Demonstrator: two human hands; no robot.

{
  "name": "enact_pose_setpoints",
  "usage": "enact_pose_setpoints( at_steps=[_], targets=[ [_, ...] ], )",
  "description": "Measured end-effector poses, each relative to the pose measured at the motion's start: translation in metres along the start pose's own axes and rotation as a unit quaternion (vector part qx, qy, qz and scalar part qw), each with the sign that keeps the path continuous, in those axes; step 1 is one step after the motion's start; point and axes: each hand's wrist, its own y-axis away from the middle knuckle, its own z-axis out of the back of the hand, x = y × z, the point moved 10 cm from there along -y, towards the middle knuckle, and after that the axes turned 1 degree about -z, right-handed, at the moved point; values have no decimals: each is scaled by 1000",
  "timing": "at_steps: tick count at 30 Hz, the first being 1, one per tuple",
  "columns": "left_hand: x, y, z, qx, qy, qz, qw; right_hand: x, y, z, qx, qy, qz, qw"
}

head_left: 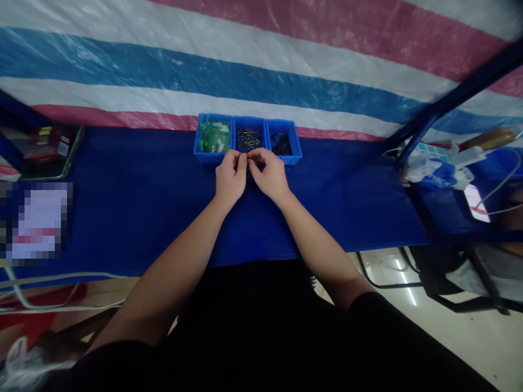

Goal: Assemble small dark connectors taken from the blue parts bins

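On the blue-covered table [143, 207], in the head view, the left hand [230, 177] and the right hand [267, 174] are seen brought together, knuckles up, with their fingertips [244, 159] meeting in a pinch at the near edge of a row of three blue bins. Both hands are closed at the fingers. Whether a small piece is clamped between them cannot be told, since anything there is hidden by the fingers. The meeting point is placed just in front of the middle bin [248, 119], in which small metal pieces [248, 139] are heaped. The left bin [204, 157], touching it on one side, is filled with greenish clear bags [214, 137]. The right bin [295, 158], touching it on the other side, is filled with small black parts [281, 145]. A striped tarp [261, 65] in white, blue and pink is stretched behind the bins. A tray with a red box [47, 144] is set well apart at the far left of the table, and white cables [49, 288] are run below the left edge. A cluttered bench [445, 174] is seen at the right.
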Motion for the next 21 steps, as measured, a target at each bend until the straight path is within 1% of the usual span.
enact_pose_setpoints(
  at_steps=[8, 15, 21],
  targets=[
    [3, 0, -2, 3, 21, 2, 1000, 3, 0, 1, 2, -1, -6, 1000],
    [-4, 1, -4, 19, 38, -10, 999, 2, 0, 0, 7, 12, -12, 1000],
    [-2, 0, -2, 5, 24, -14, 1000, -2, 0, -1, 6, 3, -13, 1000]
  ],
)
